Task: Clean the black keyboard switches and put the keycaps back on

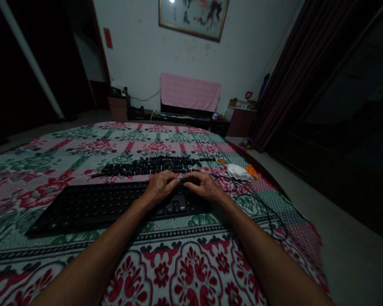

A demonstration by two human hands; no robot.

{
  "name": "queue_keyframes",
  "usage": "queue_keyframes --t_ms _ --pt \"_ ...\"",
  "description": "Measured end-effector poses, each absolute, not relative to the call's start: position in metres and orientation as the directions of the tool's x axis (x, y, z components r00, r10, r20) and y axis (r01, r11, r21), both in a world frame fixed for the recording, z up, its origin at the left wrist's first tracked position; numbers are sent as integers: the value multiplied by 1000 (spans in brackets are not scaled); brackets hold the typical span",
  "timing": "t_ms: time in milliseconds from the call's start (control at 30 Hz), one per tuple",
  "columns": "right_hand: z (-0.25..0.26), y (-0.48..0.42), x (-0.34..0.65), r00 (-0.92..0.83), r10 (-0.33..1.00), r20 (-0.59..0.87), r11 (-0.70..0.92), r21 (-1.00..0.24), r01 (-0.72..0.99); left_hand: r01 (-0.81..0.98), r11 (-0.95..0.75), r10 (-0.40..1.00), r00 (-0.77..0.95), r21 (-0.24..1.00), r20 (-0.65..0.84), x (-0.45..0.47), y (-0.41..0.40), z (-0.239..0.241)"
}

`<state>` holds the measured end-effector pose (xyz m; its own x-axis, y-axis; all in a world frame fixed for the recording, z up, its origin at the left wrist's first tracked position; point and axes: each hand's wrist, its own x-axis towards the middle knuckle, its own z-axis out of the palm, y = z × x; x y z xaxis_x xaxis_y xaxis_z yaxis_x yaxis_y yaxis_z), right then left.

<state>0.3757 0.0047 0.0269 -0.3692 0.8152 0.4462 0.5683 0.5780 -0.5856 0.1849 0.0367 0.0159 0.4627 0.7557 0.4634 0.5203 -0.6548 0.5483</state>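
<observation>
A black keyboard lies on the patterned cloth, most of its keycaps off and its bare key posts showing. A few keycaps remain near its right part. Above that right part, my left hand and my right hand come together, thumbs and fingers closed. Between their fingertips is a small dark piece, which looks like a keycap; the fingers cover most of it. Just behind the keyboard, many loose black keycaps lie spread in long rows.
Right of the keyboard are a white crumpled cloth or tissue with an orange wrapper, and a black cable looping over the bedspread. The bed's right edge drops to the floor. Against the wall stands a low cabinet with a pink towel.
</observation>
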Motion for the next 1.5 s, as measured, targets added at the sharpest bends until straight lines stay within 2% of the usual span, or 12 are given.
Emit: queue_keyframes --t_ms 100,200,333,433,533,633,700,733,800,967,1233,1500 --pt "28 3 373 -438 735 517 664 -420 619 527 -603 795 452 599 403 185 37 17" --pt "30 -1 372 -474 712 518 673 -308 673 544 -574 814 460 611 355 186 35 20" --pt "34 -7 369 -488 733 473 639 -235 732 554 -573 812 482 604 328 187 33 23" --pt "37 -11 368 -480 757 443 614 -231 755 542 -586 802 494 602 336 189 32 23" --pt "38 -15 371 -442 786 432 588 -303 750 516 -610 782 517 602 348 191 32 23" --pt "38 -19 383 -350 868 352 496 -573 653 514 -608 782 520 605 344 191 32 22" --pt "37 -21 395 -323 941 103 269 -806 527 524 -601 789 511 604 342 191 33 21" --pt "37 -21 400 -318 948 -10 144 -878 457 527 -601 789 510 601 342 190 34 20" --pt "36 -23 408 -323 936 -139 -25 -943 333 530 -608 784 517 591 344 190 35 19" --pt "36 -22 414 -332 925 -187 -119 -970 214 538 -625 772 536 566 342 190 38 16" --pt "43 -30 413 -364 906 -216 -34 -895 445 544 -636 765 538 548 353 190 37 15" --pt "50 -35 407 -458 872 -172 104 -850 517 465 -682 716 581 564 386 193 31 17"
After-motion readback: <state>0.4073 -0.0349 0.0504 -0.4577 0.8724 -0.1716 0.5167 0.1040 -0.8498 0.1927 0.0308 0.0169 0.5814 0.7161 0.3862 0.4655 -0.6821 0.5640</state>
